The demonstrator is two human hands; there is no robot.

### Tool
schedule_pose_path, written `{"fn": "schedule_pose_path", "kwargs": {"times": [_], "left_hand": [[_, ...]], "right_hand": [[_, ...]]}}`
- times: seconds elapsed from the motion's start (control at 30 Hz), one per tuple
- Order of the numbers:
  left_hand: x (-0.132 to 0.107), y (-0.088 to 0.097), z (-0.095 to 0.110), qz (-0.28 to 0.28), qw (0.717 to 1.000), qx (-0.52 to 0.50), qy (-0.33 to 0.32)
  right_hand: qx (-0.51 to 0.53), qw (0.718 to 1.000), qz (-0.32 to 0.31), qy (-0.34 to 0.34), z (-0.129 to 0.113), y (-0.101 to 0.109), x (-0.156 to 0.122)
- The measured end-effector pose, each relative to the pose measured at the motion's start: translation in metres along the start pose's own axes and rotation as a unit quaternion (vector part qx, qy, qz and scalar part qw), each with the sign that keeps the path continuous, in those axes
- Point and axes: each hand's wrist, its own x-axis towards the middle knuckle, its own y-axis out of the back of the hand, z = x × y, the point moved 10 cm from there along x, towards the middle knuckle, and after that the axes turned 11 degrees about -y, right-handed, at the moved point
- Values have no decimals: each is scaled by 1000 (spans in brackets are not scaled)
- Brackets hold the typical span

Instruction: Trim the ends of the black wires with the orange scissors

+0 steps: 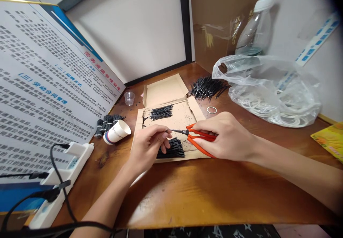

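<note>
My right hand [225,138] is closed round the orange handles of small scissors [200,136]. Their dark blades point left and reach the fingertips of my left hand [151,143]. The left thumb and forefinger are pinched together at the blade tips; what lies between them is too small to make out. Below my left fingers, a bundle of short black wires [173,148] lies on an opened cardboard box [184,114], partly hidden by that hand. A second row of black wires [161,112] lies farther back on the cardboard, among dark scraps.
Behind the box is a black wire pile [207,88], near a white ring [211,110]. A clear bag of white rings [268,95] and a bottle [254,30] stand right. Left are a paper cup [118,132], tied bundles [107,123], a plastic cup [129,98] and a power strip [64,184].
</note>
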Motion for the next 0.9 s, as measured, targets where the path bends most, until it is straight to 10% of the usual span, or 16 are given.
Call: {"fn": "schedule_pose_path", "kwargs": {"times": [0.9], "left_hand": [[1,-2,2,-26,999,29,-5]], "right_hand": [[-1,1000,-16,-10,3,-3,-2]]}}
